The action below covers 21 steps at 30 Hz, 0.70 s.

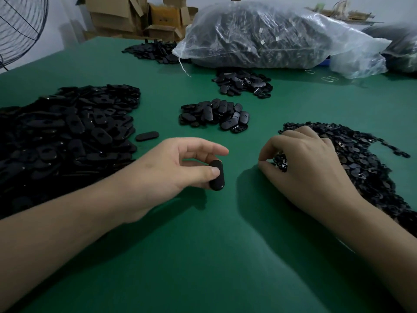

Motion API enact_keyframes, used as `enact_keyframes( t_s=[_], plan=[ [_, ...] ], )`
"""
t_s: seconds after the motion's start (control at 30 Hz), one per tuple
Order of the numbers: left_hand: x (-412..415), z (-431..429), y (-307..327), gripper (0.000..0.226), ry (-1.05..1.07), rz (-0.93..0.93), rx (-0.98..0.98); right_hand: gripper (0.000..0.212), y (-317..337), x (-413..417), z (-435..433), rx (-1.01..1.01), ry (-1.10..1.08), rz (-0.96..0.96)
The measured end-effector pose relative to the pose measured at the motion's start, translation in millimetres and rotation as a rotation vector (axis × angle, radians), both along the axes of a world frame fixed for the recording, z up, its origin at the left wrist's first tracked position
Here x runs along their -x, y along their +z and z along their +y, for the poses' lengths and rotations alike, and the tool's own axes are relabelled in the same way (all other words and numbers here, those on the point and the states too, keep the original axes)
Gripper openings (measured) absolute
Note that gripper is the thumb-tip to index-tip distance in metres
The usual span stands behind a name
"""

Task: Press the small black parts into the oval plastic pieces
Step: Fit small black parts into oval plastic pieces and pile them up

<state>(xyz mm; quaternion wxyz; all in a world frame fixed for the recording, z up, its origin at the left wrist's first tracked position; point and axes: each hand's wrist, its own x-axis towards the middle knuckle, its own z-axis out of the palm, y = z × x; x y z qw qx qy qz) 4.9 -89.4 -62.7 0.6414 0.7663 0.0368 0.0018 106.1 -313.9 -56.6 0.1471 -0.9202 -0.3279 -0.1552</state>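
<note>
An oval (217, 176) was gripped on edge between the thumb and fingers of the left hand (167, 168), over the green table (203, 256). Near the oval, to its right, the right hand (311, 168) was laid with fingers curled into the near edge of a heap of small parts (365, 163); whether a part was pinched could not be told. A large heap of ovals (67, 136) was spread well to the oval's left, and a smaller pile (214, 116) was seen beyond it.
</note>
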Motion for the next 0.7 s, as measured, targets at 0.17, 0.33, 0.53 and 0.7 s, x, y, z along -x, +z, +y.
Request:
enact_keyframes(
  t_s=[0.17,0.33,0.53,0.7],
  plan=[
    [1,-10,-7,0.025,0.103,-0.062,0.116,0.010,6,13,8,-0.558,0.228,0.429],
    [1,-13,-7,0.017,0.136,-0.104,0.137,0.006,4,20,15,-0.768,0.360,0.735],
    [2,-18,-8,0.015,0.134,-0.143,0.148,0.011,4,21,15,-0.782,0.341,0.780],
    [3,-20,-11,0.012,0.096,-0.162,0.121,0.005,3,24,15,-0.681,0.320,0.652]
  ],
)
